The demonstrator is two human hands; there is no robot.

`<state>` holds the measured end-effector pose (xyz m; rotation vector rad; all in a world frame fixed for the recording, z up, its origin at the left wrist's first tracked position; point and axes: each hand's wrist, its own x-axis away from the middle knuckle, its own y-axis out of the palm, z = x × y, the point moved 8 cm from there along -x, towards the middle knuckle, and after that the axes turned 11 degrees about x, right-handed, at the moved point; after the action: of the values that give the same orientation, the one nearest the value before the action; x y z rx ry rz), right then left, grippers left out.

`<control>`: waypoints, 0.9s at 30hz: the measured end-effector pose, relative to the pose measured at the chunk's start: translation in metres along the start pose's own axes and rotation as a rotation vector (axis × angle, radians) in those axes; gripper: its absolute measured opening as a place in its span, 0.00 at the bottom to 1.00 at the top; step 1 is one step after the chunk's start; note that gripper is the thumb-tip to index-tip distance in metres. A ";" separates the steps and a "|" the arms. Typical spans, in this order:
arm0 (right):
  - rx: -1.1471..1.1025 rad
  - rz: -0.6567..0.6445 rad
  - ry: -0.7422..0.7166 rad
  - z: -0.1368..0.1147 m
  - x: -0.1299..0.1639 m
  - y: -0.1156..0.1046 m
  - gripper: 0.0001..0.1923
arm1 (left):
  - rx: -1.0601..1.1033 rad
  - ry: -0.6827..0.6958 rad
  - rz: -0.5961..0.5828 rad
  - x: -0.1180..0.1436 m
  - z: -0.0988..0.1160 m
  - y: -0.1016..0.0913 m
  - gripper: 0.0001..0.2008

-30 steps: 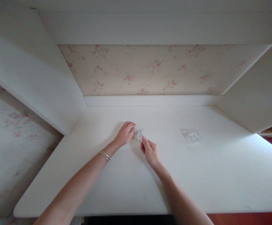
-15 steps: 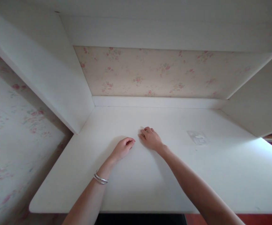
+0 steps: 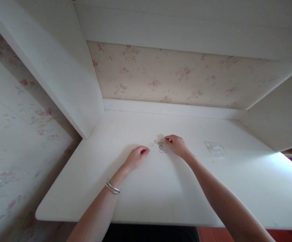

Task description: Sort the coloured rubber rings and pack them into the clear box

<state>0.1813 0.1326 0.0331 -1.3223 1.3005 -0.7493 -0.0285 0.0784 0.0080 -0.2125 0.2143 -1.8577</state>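
Several small thin rings [image 3: 161, 151], pale, yellowish and pinkish, lie in a loose cluster on the white desk; I cannot tell whether they are bands or finger rings. One yellowish ring [image 3: 151, 145] lies a little apart on the cluster's left. My right hand [image 3: 177, 144] is closed in a pinch at the cluster's upper right edge, its fingertips at the rings; what they grip is too small to make out. Just left of the rings, my left hand [image 3: 136, 157] rests on the desk with thumb and fingers pinched together. Anything between them is hidden.
A clear plastic bag [image 3: 213, 149] with a small label lies flat on the white desk [image 3: 141, 201], right of my right hand. White panels [image 3: 85, 111] stand at the desk's sides, and a shelf [image 3: 173, 30] overhangs its back. Two silvery bracelets [image 3: 113, 188] circle my left wrist.
My right hand has moved right and drawn its fingers into a pinch, uncovering the rings beneath it. The left hand stays pinched beside them. The view has shifted and tilted slightly.
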 end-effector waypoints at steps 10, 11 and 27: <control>-0.006 0.121 -0.065 -0.010 0.032 -0.009 0.14 | -0.116 0.061 0.029 0.001 0.005 0.004 0.14; 0.030 0.086 -0.121 -0.019 0.032 -0.005 0.14 | -0.128 0.066 0.032 0.001 0.005 0.004 0.13; 0.077 -0.053 -0.200 -0.042 0.022 0.002 0.09 | -0.180 0.097 0.019 0.002 0.007 0.006 0.12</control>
<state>0.1455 0.1014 0.0349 -1.3377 1.0717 -0.6777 -0.0217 0.0745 0.0131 -0.2438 0.4498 -1.8324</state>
